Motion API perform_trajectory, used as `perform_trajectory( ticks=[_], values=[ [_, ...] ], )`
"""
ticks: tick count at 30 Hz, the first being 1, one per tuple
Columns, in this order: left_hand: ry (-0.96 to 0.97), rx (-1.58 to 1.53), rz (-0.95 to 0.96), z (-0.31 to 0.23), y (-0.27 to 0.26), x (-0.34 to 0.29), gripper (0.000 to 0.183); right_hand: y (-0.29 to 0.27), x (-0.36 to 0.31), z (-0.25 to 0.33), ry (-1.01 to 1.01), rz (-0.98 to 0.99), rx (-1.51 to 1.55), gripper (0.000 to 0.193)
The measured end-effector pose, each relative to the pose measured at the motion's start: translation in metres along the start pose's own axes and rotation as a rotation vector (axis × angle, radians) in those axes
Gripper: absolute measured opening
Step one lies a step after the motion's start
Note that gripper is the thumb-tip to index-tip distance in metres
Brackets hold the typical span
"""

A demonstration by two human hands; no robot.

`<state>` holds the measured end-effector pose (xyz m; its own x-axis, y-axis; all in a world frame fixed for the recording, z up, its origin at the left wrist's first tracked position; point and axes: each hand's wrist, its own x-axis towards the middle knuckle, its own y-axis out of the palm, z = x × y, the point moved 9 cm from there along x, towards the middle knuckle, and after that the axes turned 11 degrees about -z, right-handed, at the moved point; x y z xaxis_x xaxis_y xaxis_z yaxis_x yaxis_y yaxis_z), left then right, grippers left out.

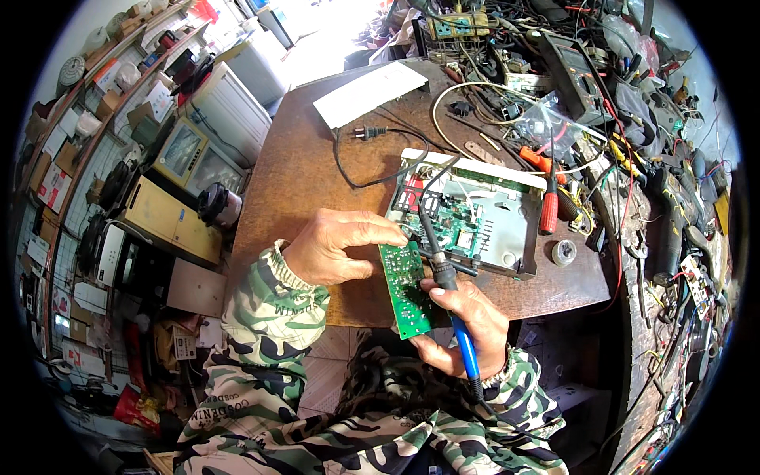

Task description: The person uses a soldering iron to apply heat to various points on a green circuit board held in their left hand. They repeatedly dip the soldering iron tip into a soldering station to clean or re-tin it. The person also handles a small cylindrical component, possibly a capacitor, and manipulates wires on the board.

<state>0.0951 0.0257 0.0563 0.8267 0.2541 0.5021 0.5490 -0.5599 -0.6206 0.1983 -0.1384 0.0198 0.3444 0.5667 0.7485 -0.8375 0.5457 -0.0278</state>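
In my left hand (336, 247) the upper end of a green circuit board (404, 294) is pinched between thumb and fingers. The board is tilted, and many small solder joints show on its face. My right hand (475, 321) is closed around a soldering iron with a blue handle (465, 346), its dark upper part crossing beside the board. The right thumb and fingers are close against the board's right edge; whether they also grip it I cannot tell. The iron's tip is hard to make out. Just beyond my hands lies an opened device casing (507, 218) with another green board (455, 226) inside.
A white metal cover (370, 93) and a black plug (370, 133) with its cord lie on the brown table (297, 170). At the right are a red screwdriver (549, 212), a small round tin (564, 252), a multimeter (574, 79) and heaps of tangled wires. Crowded shelves line the left wall.
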Motion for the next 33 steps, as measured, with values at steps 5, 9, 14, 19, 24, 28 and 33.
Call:
perform_trajectory(
  ticks=[5,9,14,19,24,28,33],
  values=[
    [0.069,0.067,-0.047,-0.004,-0.002,-0.006,0.05,-0.001,0.002,0.001,-0.002,-0.03,-0.024,0.055],
    [0.087,0.082,-0.075,-0.005,0.0,-0.007,0.051,-0.001,0.003,0.004,-0.054,-0.027,-0.085,0.054],
    [0.09,0.068,-0.111,-0.004,0.003,-0.007,0.052,-0.002,-0.004,0.005,-0.094,0.022,-0.135,0.066],
    [0.179,0.141,-0.15,-0.011,0.003,-0.005,0.052,-0.018,-0.016,0.002,0.005,-0.106,-0.016,0.058],
    [0.294,0.259,-0.193,-0.021,0.007,-0.006,0.051,-0.028,-0.032,-0.006,0.18,-0.176,0.159,0.049],
    [0.391,0.33,-0.233,-0.027,0.009,-0.008,0.05,-0.034,-0.04,-0.007,0.177,-0.296,0.236,0.046],
    [0.412,0.378,-0.233,-0.03,0.011,-0.009,0.052,-0.037,-0.043,-0.002,0.121,-0.24,0.07,0.039]
  ],
)
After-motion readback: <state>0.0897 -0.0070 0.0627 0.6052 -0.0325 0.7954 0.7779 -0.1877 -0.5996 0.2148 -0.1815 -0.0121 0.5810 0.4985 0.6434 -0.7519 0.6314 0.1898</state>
